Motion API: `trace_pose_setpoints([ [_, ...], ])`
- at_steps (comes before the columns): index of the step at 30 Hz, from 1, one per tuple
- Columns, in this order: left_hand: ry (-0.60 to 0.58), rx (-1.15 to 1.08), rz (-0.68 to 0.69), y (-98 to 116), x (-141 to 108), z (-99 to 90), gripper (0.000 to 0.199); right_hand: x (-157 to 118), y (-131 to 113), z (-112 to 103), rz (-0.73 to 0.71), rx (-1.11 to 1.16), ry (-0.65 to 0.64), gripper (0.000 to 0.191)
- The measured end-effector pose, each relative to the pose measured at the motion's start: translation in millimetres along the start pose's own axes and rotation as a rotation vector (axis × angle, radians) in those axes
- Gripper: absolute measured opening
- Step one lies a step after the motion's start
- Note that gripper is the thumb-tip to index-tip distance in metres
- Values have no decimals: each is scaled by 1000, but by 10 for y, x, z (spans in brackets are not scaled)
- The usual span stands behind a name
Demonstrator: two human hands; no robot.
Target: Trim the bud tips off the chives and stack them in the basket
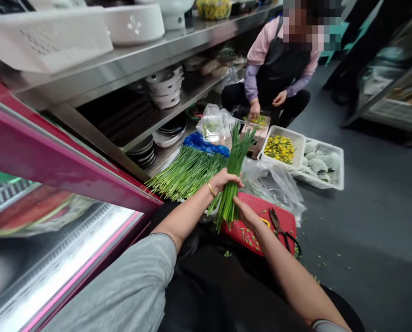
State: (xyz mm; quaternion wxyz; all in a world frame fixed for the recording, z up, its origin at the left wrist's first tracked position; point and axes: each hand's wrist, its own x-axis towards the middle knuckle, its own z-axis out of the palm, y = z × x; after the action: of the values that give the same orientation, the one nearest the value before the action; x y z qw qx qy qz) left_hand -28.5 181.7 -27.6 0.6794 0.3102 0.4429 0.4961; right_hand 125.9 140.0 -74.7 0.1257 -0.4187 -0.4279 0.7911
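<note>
evening up a bundle of green stems [237,154] seems our step: left of the scissors [279,225], our left hand [224,180] clamps it; our right hand [247,214], outstretched, flanks its lower part. the next move, we judge, calls for steady hold and light taps.

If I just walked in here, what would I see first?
Probably the thick green bundle of long stalks in the middle, gripped by the left hand. Beyond it, to the right, a bright yellow heap sits in a white plastic basket; nearer, black-handled scissors lie on a flat red surface.
</note>
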Motion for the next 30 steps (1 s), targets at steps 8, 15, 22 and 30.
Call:
trace_pose_setpoints([
  [8, 555, 621, 64, 584, 354, -1231, 28, -352, 605, -538, 36, -246, 59, 68],
  [15, 646, 1446, -24, 593, 373, -1028, 42, -80, 582, -624, -59, -341, 69, 61],
  [22, 622, 1727, -172, 496, 397, -933, 43, -110, 618, -640, -56, -634, -23, 55],
  [30, 776, 1557, -555, 167, 744, -1754, 44, -161, 787, -623, -19, -925, -44, 43],
])
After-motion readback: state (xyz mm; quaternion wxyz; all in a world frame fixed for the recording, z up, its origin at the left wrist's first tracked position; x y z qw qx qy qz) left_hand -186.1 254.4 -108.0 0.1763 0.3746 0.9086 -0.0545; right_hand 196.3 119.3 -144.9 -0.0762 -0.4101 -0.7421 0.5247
